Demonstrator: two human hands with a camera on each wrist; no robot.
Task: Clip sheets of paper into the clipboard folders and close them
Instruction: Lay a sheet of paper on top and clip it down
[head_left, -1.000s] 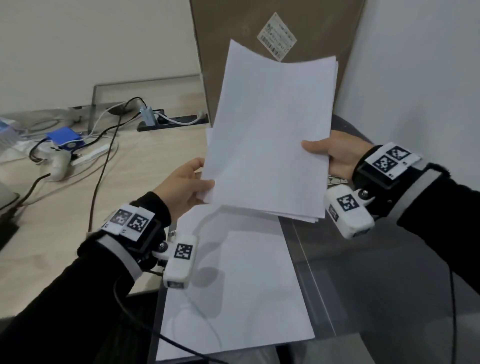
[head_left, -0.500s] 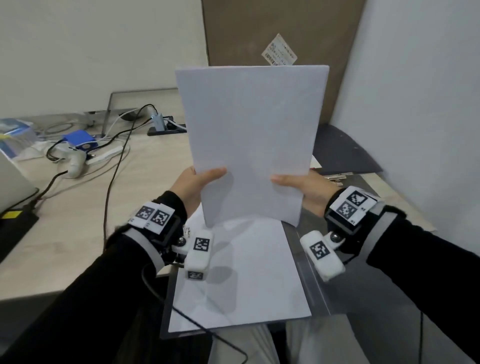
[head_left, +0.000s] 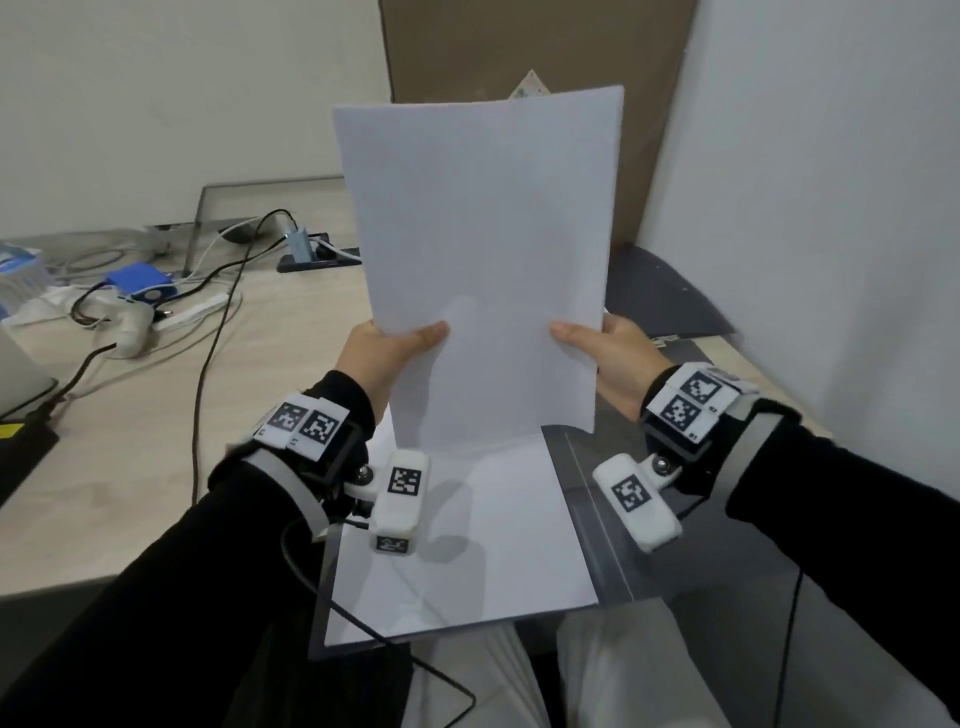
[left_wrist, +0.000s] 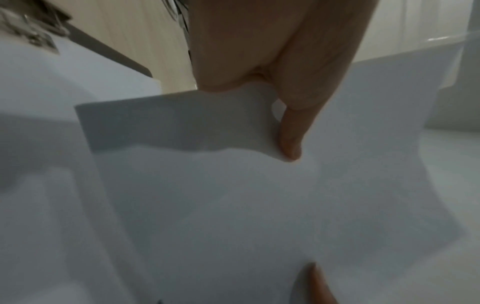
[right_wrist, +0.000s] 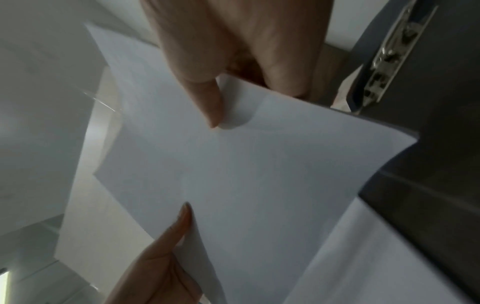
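I hold a stack of white paper (head_left: 483, 260) upright in front of me, its lower edge just above the open clipboard folder (head_left: 618, 545). My left hand (head_left: 384, 348) pinches the stack's lower left edge, thumb on the front. My right hand (head_left: 602, 348) pinches the lower right edge the same way. In the left wrist view my thumb (left_wrist: 291, 131) presses on the paper (left_wrist: 233, 205). The right wrist view shows both thumbs on the sheets (right_wrist: 259, 164) and the folder's metal clip (right_wrist: 387, 53) behind them. Another white sheet (head_left: 467, 545) lies flat on the folder's left half.
The wooden desk (head_left: 130, 441) at left carries black cables (head_left: 208, 353), a blue box (head_left: 137, 280), a white device (head_left: 127, 332) and a power strip. A brown cardboard panel (head_left: 519, 52) stands behind the paper. A dark folder (head_left: 660, 296) lies by the white wall at right.
The stack has swung from tilted and fanned to squared and upright. My right hand moved down to the lower right edge, and both hands now grip the bottom at equal height.
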